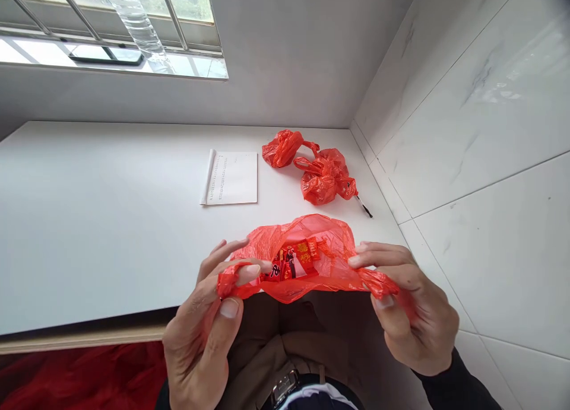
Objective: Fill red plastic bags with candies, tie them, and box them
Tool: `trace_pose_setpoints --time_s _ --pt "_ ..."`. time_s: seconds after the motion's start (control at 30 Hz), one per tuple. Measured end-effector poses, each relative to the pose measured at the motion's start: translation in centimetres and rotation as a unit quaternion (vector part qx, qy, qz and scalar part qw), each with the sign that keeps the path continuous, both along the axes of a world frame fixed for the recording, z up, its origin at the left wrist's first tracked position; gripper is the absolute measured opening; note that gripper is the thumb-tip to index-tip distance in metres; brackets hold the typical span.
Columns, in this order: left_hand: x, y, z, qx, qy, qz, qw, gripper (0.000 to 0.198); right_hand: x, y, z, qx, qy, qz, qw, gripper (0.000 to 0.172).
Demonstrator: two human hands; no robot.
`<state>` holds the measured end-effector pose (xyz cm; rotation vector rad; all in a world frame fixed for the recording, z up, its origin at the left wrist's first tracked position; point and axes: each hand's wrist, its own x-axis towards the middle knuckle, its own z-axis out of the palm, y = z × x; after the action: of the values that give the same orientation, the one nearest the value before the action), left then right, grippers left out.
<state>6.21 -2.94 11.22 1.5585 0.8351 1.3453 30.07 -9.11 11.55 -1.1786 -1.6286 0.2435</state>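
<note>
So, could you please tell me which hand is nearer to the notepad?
Left: the left hand is on the near side of the notepad; the right hand is farther off, rightward.

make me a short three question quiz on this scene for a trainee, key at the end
1. What shows inside the thin red plastic bag held open between the left hand and the right hand?
2. True or false: as the person sees it, the white rectangular paper notepad lies to the right of the bunched red plastic bags.
3. Fill in the blank: the clear plastic bottle stands on the ____.

Key:
1. small red printed packets
2. False; it lies to their left.
3. pale windowsill
</note>
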Motion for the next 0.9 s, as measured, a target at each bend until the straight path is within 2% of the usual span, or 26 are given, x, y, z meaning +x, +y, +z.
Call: trace_pose_setpoints --time_s 0.07,0.13,0.2,0.27,0.3,0.37,0.47,0.5,0.6,0.7,0.8,0.9 --pt "0.3 0.0 -0.2 -0.015 -0.014 -0.014 1.0 0.035 -0.1 0.2 -0.1 0.001 0.024 0.002 1.0 0.029" --pt "0.9 0.1 -0.4 -0.061 -0.013 -0.041 0.997 0.038 -0.4 0.7 0.1 -0.002 0.044 0.009 0.999 0.03" --pt "1.7 0.4 -0.5 -0.085 0.046 -0.08 0.992 0.053 -1.0 1.4 0.5 -0.008 0.039 0.026 0.999 0.03" --pt "2.6 0.9 -0.6 -0.057 0.129 -0.127 0.982 0.072 -1.7 2.2 1.2 -0.014 0.0 0.064 0.998 0.024" --pt "3.0 1.3 -0.6 -0.037 0.154 -0.153 0.975 0.074 -2.0 2.6 1.5 -0.015 -0.027 0.085 0.996 0.018" --pt "3.7 1.9 -0.6 -0.02 0.156 -0.194 0.968 0.059 -2.7 3.1 2.0 -0.012 -0.074 0.109 0.991 0.009" --pt "4.2 2.5 -0.4 -0.04 0.14 -0.203 0.968 0.017 -3.2 3.5 2.1 -0.024 -0.095 0.083 0.992 0.021" --pt "4.3 2.5 -0.3 -0.057 0.14 -0.201 0.968 0.012 -3.2 3.5 2.0 -0.04 -0.089 0.069 0.993 0.025" --pt "4.2 2.3 -0.1 -0.125 0.125 -0.203 0.963 0.017 -3.0 3.7 1.6 -0.117 -0.053 0.054 0.99 0.036" --pt "4.0 2.2 -0.1 -0.227 0.064 -0.222 0.946 0.022 -2.7 4.1 1.2 -0.172 -0.011 0.06 0.983 0.031" --pt "3.8 2.7 -0.1 -0.3 0.001 -0.247 0.921 0.033 -2.6 4.3 1.0 -0.177 0.012 0.047 0.983 0.029" --pt "3.4 3.6 -0.4 -0.329 -0.039 -0.271 0.904 0.037 -2.8 4.2 1.0 -0.155 0.014 0.028 0.987 0.03"
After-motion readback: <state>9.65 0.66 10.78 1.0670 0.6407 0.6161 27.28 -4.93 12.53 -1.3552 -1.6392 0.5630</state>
